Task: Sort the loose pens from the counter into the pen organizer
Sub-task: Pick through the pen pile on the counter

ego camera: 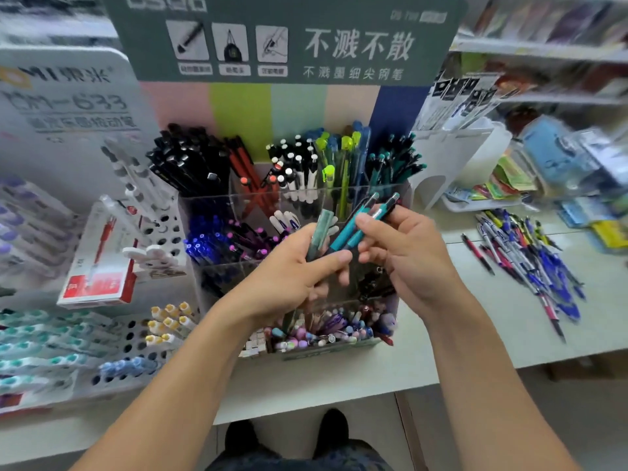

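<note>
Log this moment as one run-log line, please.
left hand: grips grey-green pen | right hand: pinches teal pens | over organizer | loose pile on counter

A grey-green display sign (285, 39) with Chinese lettering stands behind. At left, a white perforated pen rack (159, 232) leans beside a red-and-white pen box (98, 266). Farther right stands a white plastic holder (452, 154), with blurred store shelves (543, 52) beyond.

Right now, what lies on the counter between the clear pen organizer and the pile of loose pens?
In the head view, bare white counter separates the pen organizer from the pile of loose pens; nothing sits there.
</note>
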### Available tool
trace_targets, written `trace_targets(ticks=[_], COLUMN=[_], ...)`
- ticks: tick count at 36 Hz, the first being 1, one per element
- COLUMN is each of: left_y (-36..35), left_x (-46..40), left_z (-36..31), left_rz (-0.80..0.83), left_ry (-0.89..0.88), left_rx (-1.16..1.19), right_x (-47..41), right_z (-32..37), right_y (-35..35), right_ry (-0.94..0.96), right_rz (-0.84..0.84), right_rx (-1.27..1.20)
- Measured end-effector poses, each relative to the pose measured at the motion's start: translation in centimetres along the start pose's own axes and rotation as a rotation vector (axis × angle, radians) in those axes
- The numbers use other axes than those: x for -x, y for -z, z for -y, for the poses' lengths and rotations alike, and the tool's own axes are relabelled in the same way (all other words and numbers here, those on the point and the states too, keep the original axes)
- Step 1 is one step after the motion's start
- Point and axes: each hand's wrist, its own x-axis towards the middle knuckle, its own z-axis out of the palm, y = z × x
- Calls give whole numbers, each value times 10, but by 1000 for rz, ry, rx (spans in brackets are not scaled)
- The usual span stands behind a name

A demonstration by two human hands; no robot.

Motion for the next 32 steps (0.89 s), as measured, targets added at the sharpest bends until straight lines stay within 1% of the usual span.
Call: trace_targets(ticks=[2,4,5,7,9,11,13,15,20,23,25,27,30,31,32], left_y=[2,5,6,7,6,4,2,3,13,19,21,21,22,23,24], left_x=[-4,-9,-11,-15,-17,-18,-19,-17,-2,4,7,9,11,12,13], left_z=[-5,-8,-9,-10,-13,-14,-14,-12,-3,0,2,4,6,6,6], left_rz=[-50,-131,-154,-160,-129,-113,-133,-157,-184,-238,-281,-321,-372,-384,-389], left_ry=[23,75,112,193,199,137,82,55,-36,-80,-89,-88,-80,-73,-69], left_rx=[-7,-46,-27,141,305,339,276,196,87,85,90,105,146,160,168], right_x=[-5,-13,-18,-29,-42,-56,-67,-77,-86,-89,-90,-94,-95,-95,-95], right_z=[17,36,46,60,68,68,66,63,76,81,84,88,93,92,90], right_y=[7,20,28,39,41,37,31,31,28,25,18,15,14,14,15], right_ry=[102,269,367,519,563,505,410,390,311,288,258,250,189,220,300], right_rz=[-99,-265,-346,-444,-488,-445,-354,-281,-226,-167,-114,-98,-58,-68,-108], right_rx=[-43,-70,-49,50,251,506,719,842,977,1023,1090,1164,1110,1072,1048])
